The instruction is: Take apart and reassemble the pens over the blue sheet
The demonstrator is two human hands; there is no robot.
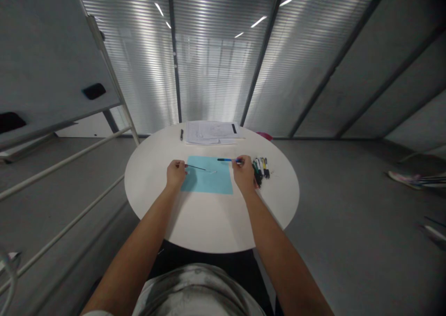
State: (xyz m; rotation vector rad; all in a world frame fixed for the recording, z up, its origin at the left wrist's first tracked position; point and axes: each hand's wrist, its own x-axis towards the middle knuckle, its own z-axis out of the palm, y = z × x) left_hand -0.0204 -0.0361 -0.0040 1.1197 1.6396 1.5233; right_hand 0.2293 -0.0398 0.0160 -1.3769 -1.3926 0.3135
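A light-blue sheet of paper lies on the round white table. My left hand, at the sheet's left edge, is closed on a thin dark stick that points right across the paper. A pale, wispy bit shows at the stick's far end; its kind is too small to make out. Over the sheet's upper right corner, my right hand pinches a blue marker, whose black end points left. Several markers with differently coloured parts lie beside my right hand, some partly hidden behind it.
Printed papers are stacked at the table's far side, with a small dark pen-like object left of them. A whiteboard on a white frame stands at the left. Behind the table is a wall with blinds. Shoes show at far right.
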